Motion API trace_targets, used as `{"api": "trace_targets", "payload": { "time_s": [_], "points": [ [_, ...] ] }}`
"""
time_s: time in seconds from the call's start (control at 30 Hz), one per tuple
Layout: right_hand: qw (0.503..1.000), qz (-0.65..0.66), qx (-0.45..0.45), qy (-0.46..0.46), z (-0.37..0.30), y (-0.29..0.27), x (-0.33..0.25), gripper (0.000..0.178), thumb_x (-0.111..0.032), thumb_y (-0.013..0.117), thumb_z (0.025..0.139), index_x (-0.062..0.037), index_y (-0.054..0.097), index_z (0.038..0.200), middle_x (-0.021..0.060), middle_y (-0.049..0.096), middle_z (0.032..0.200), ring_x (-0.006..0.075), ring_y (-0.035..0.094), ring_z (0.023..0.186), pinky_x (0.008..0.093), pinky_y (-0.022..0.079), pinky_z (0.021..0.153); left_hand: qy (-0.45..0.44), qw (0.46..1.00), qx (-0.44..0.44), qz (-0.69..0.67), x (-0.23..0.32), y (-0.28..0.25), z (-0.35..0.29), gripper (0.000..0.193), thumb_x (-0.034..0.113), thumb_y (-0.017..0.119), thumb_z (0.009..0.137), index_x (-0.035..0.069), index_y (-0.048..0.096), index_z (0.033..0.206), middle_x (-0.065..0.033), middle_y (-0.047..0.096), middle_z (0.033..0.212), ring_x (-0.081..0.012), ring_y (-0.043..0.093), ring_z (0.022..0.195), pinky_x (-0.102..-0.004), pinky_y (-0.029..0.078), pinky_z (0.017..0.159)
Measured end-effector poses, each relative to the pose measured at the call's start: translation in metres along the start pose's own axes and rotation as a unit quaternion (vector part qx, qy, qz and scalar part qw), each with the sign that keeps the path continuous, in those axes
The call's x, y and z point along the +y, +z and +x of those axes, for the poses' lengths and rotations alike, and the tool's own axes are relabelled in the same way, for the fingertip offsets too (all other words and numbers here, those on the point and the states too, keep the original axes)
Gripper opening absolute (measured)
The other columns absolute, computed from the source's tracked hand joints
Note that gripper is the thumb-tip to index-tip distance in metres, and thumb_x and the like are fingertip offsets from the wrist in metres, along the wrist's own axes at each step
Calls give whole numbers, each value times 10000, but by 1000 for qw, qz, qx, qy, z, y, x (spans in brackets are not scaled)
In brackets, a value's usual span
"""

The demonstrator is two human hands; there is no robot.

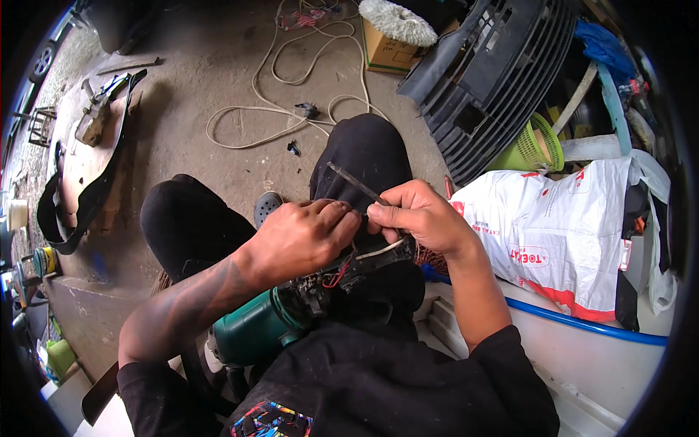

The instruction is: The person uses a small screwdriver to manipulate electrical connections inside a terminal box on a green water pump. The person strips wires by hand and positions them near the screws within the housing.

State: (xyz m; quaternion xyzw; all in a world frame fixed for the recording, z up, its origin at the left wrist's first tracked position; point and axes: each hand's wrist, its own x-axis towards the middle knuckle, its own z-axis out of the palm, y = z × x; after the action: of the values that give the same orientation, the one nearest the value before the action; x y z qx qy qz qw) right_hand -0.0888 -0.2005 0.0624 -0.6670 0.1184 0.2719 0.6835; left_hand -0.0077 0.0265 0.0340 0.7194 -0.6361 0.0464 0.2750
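Across my lap lies a green power tool [251, 328], its dark rear end opened up with red wires [336, 277] showing. A short pale wire [378, 251] sticks out beside them. My right hand [419, 217] is closed around a thin dark rod [353, 180], whose far end points up and left over my knee. Close against it, my left hand [302, 233] has its fingers curled and pinched together above the tool's opened end. What those fingers hold is hidden behind them.
A long pale cord [273, 69] loops over the concrete floor. Ahead right are a cardboard box [386, 54] with a white fluffy pad [399, 22] and a black slatted grille [495, 80]. A white sack [546, 233] lies at right; a wooden board [80, 175] at left.
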Motion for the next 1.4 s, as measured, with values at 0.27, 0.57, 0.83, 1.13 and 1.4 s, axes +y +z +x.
{"api": "trace_targets", "payload": {
  "time_s": [0.27, 0.57, 0.83, 1.13, 1.4],
  "points": [
    [1000, 6, -6, -16, -5, -1, 2, 316, -225, 643, 989, 48, 710, 846, 34, 633, 664, 72, 562, 623, 230, 408, 597, -119, 978, 41, -168, 3, 2, 11, 198, 44, 731, 758, 41, 598, 904, -103, 600, 726, -297, 676, 680, -391, 546, 572],
    [996, -31, 30, -74, -9, 3, 2, 306, -230, 627, 1003, 23, 719, 859, -4, 623, 668, 47, 526, 617, 228, 399, 583, -419, 746, 15, -518, 6, 0, 14, 137, 60, 723, 835, -27, 633, 891, -62, 670, 730, -156, 693, 701, -305, 539, 632],
    [999, 1, 19, -34, -4, -3, 2, 355, -280, 636, 996, 22, 715, 826, -12, 583, 641, 53, 519, 604, 226, 390, 572, -331, 779, 15, -532, -11, -13, 10, 130, 29, 677, 902, -44, 649, 1006, -72, 690, 911, -131, 686, 834, -294, 555, 732],
    [1000, -4, 29, -6, 1, 2, -3, 355, -275, 633, 984, 15, 704, 793, -23, 567, 633, 48, 498, 594, 227, 375, 555, -65, 996, -24, -48, 0, -12, 4, 228, 86, 776, 790, 10, 688, 986, -102, 707, 924, -257, 719, 779, -384, 586, 645],
    [1000, -2, 20, -12, 0, 2, 1, 331, -223, 613, 996, 33, 701, 806, 3, 599, 671, 55, 501, 608, 224, 386, 564, -51, 997, -52, -26, 6, -10, 5, 305, 84, 749, 806, -9, 640, 1076, -140, 694, 1020, -283, 726, 881, -368, 593, 666]
  ]
}}
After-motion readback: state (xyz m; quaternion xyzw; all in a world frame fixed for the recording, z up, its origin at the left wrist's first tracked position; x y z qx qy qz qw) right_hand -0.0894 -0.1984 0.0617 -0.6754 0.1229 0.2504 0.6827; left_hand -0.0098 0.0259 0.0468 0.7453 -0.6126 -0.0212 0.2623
